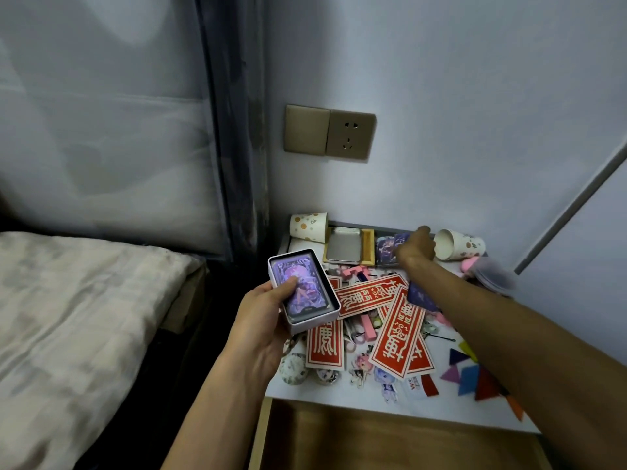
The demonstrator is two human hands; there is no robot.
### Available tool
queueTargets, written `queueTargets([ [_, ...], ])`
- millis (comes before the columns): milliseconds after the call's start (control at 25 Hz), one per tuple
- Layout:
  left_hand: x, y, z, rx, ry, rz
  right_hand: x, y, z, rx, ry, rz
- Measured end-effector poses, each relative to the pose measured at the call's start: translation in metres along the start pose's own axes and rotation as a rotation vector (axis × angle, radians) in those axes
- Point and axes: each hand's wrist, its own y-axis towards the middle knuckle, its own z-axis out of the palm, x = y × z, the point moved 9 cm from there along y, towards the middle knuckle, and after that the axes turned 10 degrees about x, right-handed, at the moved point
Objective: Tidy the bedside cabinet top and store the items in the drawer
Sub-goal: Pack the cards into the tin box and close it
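Head view: left hand (pixel 268 320) grips white rectangular tin (pixel 296 328) of purple picture cards (pixel 305 293), near-left over white cabinet top (pixel 441 407). Right hand (pixel 416 247), far side, fingers curled on small purple card (pixel 403 238). Red paper strips (pixel 398 337), white Chinese characters, unread. Open wooden drawer (pixel 390 439) nearest; beige wall socket (pixel 349 135) above.

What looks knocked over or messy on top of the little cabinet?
The paper cup at the back right lies on its side, open mouth facing sideways. The red paper strips are heaped crisscross over stickers, and coloured triangles are scattered near the front right edge.
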Motion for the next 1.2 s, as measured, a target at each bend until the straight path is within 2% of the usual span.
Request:
queueTargets([
  [200, 0.007, -0.004, 0.007, 0.001, 0.008, -0.024, 0.0, -0.04, -0.038, -0.125, 0.178, 0.006],
  [320, 0.014, -0.01, 0.011, -0.012, 0.002, -0.035, 0.008, -0.099, -0.054, -0.133, 0.391, -0.122],
  [440, 0.023, -0.019, 0.019, -0.017, -0.001, -0.032, 0.012, -0.156, -0.054, 0.058, 0.632, -0.223],
  [520, 0.028, -0.026, 0.027, -0.002, -0.003, -0.025, 0.022, -0.184, -0.043, 0.242, 0.688, -0.259],
  [600, 0.034, -0.033, 0.038, 0.046, 0.002, -0.027, 0.032, -0.206, -0.033, 0.354, 0.669, -0.282],
  [760, 0.037, -0.04, 0.043, 0.089, 0.033, -0.013, 0.041, -0.227, -0.012, 0.424, 0.561, -0.263],
  [1000, 0.03, -0.036, 0.036, 0.056, 0.024, 0.033, 0.051, -0.237, -0.003, 0.382, 0.389, -0.32],
  [1200, 0.028, -0.033, 0.031, -0.001, 0.047, 0.082, 0.062, -0.246, 0.014, 0.423, 0.245, -0.405],
])
